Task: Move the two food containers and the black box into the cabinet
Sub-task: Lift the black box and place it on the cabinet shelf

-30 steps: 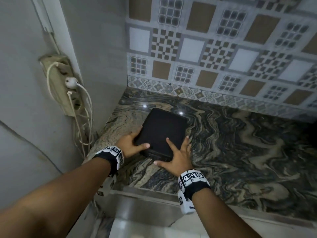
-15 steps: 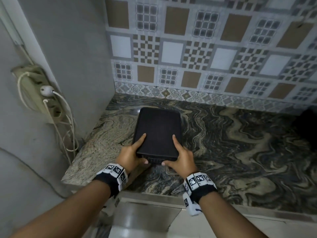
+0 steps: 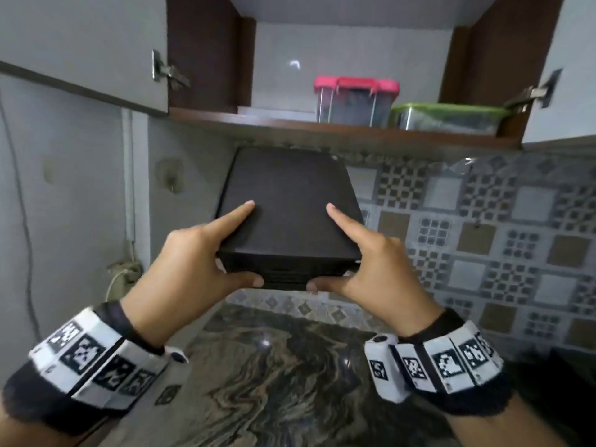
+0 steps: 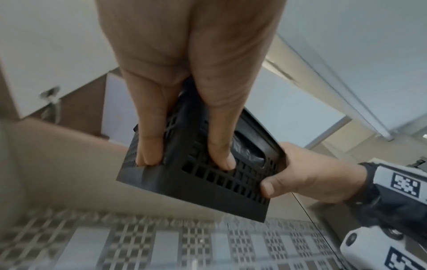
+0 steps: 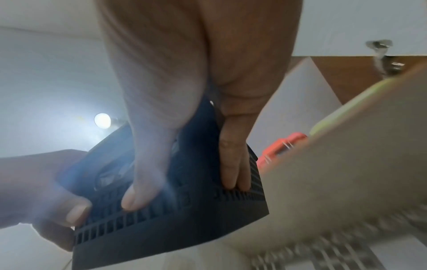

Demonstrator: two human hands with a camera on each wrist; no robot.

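**Black box off the counter, raised toward the open cabinet**

Marbled dark stone countertop [image 3: 274, 382] now lies bare beneath our hands; half a second ago the flat black plastic box with vented sides [image 3: 290, 217] still sat on it, near the corner by the wall. We have since lifted it clear. It hangs in the air, roughly level, just below the brown wooden shelf edge of the open wall cabinet [image 3: 322, 127], in front of the patterned tile backsplash [image 3: 483, 227].

Grip: left hand [image 3: 190, 269] and right hand [image 3: 380, 272] clamp the box's near corners, index fingers laid along the top, thumbs under the front edge. Left wrist view shows the remaining fingers curled against the vented underside; right wrist view agrees.

Cabinet contents: clear food container with pink clip-on lid [image 3: 354, 98] and low clear food container with green lid [image 3: 448, 117], side by side to the right on the shelf.

Judgement: two of three items look placed, and the box is the last. Free shelf space appears left of the pink-lidded one. The box's far edge sits close under the shelf lip, so we would need more height before sliding it in.
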